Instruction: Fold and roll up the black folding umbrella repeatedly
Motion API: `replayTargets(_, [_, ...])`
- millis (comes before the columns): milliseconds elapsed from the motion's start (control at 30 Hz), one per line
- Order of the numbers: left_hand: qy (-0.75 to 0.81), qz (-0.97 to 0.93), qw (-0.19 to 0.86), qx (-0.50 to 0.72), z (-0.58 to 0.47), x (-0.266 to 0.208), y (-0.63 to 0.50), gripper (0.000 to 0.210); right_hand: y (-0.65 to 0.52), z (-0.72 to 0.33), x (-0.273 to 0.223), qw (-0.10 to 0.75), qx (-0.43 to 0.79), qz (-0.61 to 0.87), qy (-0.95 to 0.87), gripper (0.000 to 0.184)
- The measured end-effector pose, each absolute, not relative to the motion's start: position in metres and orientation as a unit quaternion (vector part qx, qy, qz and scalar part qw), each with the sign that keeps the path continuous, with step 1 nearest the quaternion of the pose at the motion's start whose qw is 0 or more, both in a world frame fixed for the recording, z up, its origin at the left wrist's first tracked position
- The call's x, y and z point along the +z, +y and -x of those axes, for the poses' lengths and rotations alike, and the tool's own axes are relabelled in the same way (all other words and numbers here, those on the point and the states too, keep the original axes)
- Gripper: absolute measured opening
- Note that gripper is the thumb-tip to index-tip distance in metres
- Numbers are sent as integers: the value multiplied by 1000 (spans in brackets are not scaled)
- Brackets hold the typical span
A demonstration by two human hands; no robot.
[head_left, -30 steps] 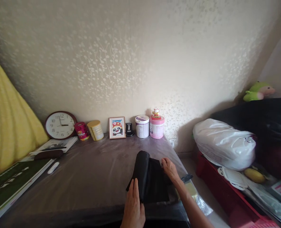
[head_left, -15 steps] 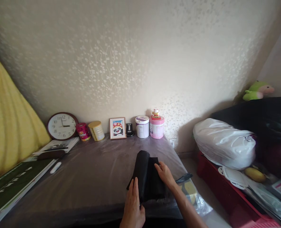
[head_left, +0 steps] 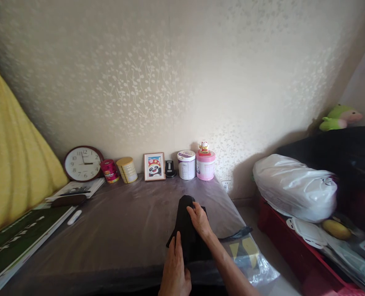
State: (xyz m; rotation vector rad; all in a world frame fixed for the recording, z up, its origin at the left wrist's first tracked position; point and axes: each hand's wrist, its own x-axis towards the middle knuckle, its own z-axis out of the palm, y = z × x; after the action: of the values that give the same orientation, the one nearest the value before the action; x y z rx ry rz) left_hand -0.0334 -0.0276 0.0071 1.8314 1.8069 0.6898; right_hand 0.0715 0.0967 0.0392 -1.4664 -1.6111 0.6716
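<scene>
A black, fabric-like bundle (head_left: 184, 222), rolled into a thick upright-pointing tube, lies near the front edge of the covered table; its exact kind cannot be made out. Along its lower left side my left hand (head_left: 175, 265) presses, the fingers together and the thumb on the near end. My right hand (head_left: 199, 220) reaches across the bundle's upper right part, thumb and fingers closed on the black material. A flap of it spreads beneath my right wrist, partly hidden by the forearm.
Behind stand a clock (head_left: 83, 163), a yellow tin (head_left: 127, 170), a framed panda picture (head_left: 154, 167) and a pink-lidded tub (head_left: 205, 167). A clear plastic bag (head_left: 247, 257) hangs over the right edge. At left lies a green book (head_left: 22, 238); at right, a red crate (head_left: 281, 238).
My right hand has moved left, from the flap's outer edge onto the rolled part, bringing the flap over with it. My left hand stays at the lower left side.
</scene>
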Motion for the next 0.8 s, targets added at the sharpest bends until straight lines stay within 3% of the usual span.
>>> replayTargets(367, [657,-676,215,254,35,9,-27,83,96,-50,51,295,216,610,-703,27])
replayTargets(633, [670,-656,234,257,36,14,-29,85,91,-49,55,304,252,577,-715,26])
replayTargets(800, [681,-655,222,241,38,10,-28,72,85,-48,60,304,289,518,-746,25])
